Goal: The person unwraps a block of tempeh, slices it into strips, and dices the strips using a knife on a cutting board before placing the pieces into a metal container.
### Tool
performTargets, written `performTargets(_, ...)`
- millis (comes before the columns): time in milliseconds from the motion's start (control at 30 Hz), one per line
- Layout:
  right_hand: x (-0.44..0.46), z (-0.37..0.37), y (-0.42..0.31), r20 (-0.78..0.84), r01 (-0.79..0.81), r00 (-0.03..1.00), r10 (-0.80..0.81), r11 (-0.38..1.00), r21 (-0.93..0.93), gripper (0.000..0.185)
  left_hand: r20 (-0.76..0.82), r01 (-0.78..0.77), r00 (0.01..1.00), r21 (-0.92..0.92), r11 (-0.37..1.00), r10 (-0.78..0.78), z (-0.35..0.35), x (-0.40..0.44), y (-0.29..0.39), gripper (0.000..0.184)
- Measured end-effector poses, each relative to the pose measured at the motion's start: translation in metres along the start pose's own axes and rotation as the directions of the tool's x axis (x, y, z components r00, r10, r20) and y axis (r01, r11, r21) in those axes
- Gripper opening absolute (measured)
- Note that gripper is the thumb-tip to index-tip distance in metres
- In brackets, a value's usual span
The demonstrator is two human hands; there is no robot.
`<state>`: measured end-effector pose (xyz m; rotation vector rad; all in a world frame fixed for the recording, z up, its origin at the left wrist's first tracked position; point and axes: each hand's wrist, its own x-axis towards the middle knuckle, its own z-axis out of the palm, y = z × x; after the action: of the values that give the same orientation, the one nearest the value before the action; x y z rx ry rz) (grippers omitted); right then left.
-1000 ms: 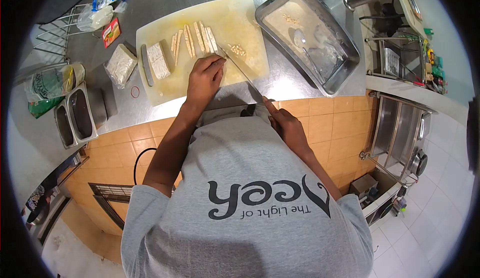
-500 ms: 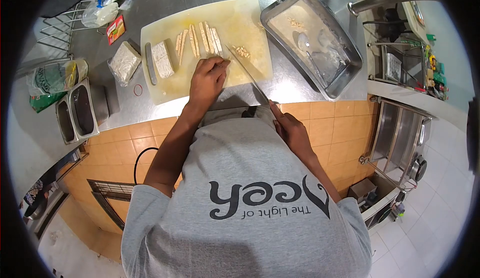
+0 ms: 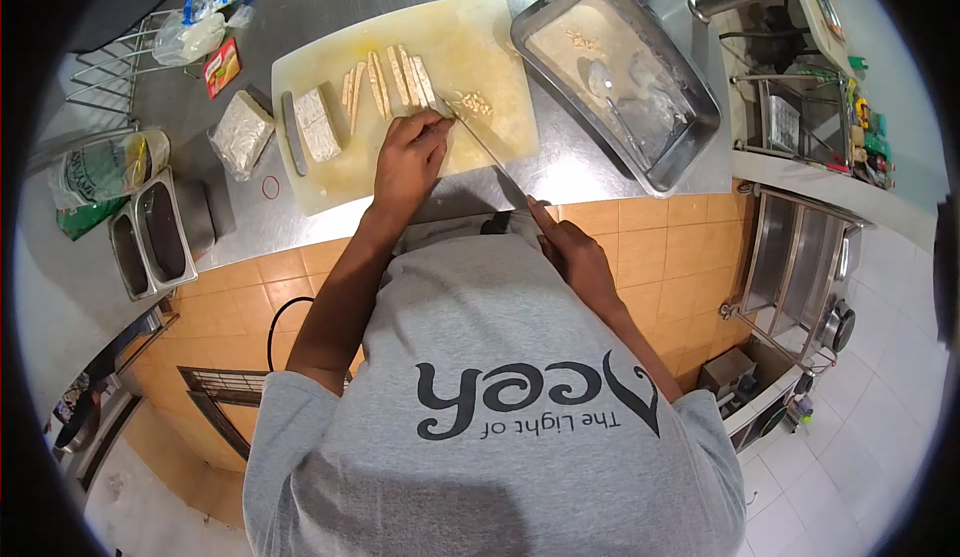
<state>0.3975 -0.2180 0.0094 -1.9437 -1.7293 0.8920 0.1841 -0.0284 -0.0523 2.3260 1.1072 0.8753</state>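
Observation:
My right hand [image 3: 573, 247] is wrapped round the handle of a knife [image 3: 487, 152], whose blade slants up and left over the yellowish cutting board [image 3: 380, 37]. Beside the blade tip, my left hand [image 3: 412, 152] has its fingers bent together at the near ends of pale strips [image 3: 408, 75]; what they pinch is hidden. More strips lie to the left of these. A pale block [image 3: 317, 125] rests near the board's handle slot. Small cut bits [image 3: 474, 104] sit right of the blade tip.
A metal tray [image 3: 698, 142] with pale liquid and a spoon [image 3: 622, 122] stands right of the board. To its left are a wrapped block [image 3: 243, 134], a red packet [image 3: 223, 68], a red rubber band [image 3: 270, 186], a wire rack [image 3: 105, 77] and metal containers [image 3: 160, 232].
The view shifted slightly and came back. Both hands keep nearly the same place, with the knife still at the strips' near ends.

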Motion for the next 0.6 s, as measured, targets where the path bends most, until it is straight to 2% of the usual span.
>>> performTargets(267,0.004,-0.006,-0.006,0.063,-0.054,0.997,0.052,0.998,0.034,0.063,-0.018,-0.010,1.000,-0.013,1.000,0.010,-0.001,0.001,0.001,0.031)
performTargets(367,0.001,-0.003,0.002,-0.055,0.031,0.998,-0.027,0.998,0.060,0.062,-0.022,-0.020,1.000,-0.006,1.000,0.020,-0.001,0.005,0.000,0.028)
performTargets(600,-0.004,-0.009,-0.005,-0.004,0.021,1.000,-0.020,0.997,0.079,0.063,-0.024,-0.004,1.000,0.010,1.000,0.004,0.001,0.007,0.000,0.028)
